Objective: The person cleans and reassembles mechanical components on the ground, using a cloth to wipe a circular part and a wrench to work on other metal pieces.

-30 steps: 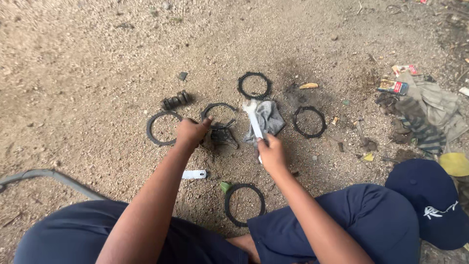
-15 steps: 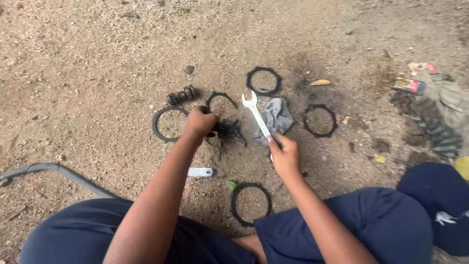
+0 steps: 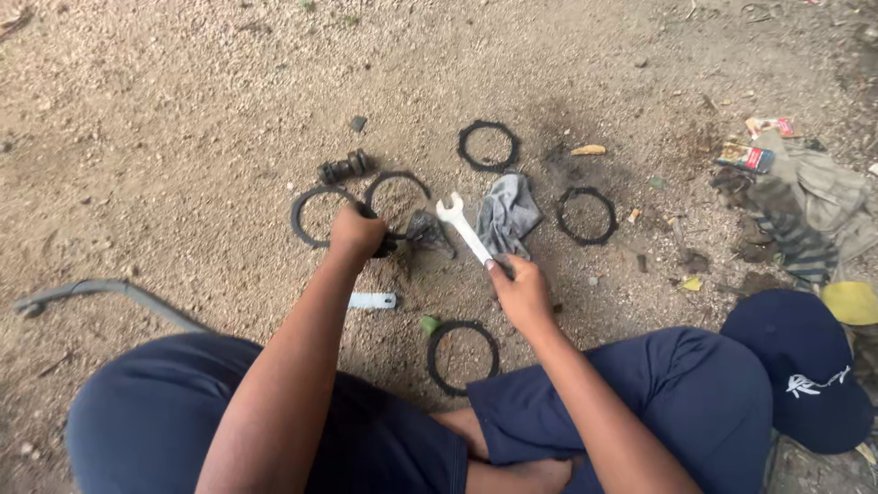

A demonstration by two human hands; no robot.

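Right hand point(image 3: 523, 295) grips a shiny open-end wrench point(image 3: 464, 229) over a crumpled grey rag point(image 3: 508, 212), left hand point(image 3: 357, 230) fisted on a dark greasy part point(image 3: 422, 230), flat black rings point(image 3: 487, 145) scattered twelve to six o'clock on gritty sand.

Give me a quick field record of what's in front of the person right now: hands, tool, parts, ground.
setting: person seated on bare sandy ground
left hand: closed on a dark greasy part on the ground
right hand: grips the handle of a silver open-end wrench, jaw end pointing away
rag: grey cloth beside the wrench head
rings: five black toothed rings lie spread around the hands, one nearest the knees
other parts: small dark cylinder; pale short piece
right side: dark blue cap, pile of clothing
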